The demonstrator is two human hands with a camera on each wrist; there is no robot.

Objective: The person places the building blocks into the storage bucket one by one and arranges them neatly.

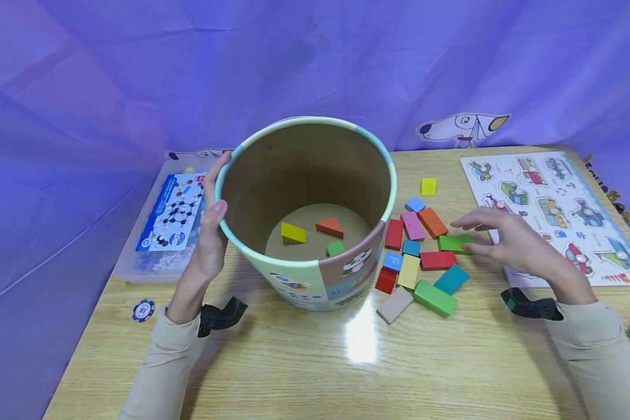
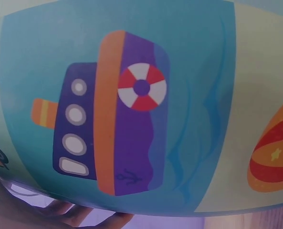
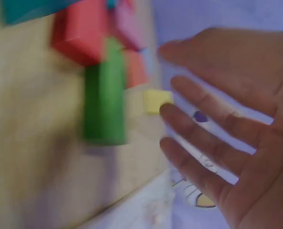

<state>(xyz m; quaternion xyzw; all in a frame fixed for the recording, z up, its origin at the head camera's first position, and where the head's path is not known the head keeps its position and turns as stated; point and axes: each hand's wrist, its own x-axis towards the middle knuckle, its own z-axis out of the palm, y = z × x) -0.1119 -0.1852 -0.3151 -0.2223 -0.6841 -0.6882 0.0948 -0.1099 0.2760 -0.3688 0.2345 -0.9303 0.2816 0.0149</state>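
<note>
A large round bucket [image 1: 273, 269] with cartoon pictures stands on the table in the middle of the head view. My left hand [image 1: 213, 224] holds its left side, thumb at the rim and fingers along the outer wall. Inside lie a yellow block [image 1: 293, 233], an orange triangular block [image 1: 329, 226] and a green block [image 1: 335, 248]. My right hand [image 1: 511, 242] hovers beside a long green block [image 1: 455, 244], fingers spread; the right wrist view shows nothing in its palm. Several coloured blocks lie next to it, among them a red block [image 1: 438, 260] and an orange block [image 1: 433, 223].
A clear box [image 1: 123, 267] with a molecule-picture label sits behind the left hand, a poker chip [image 1: 143, 310] in front of it. On the right lies a picture puzzle board [image 1: 535, 198]. A lone yellow block [image 1: 428, 186] is farther back, before the purple cloth [image 1: 315, 64].
</note>
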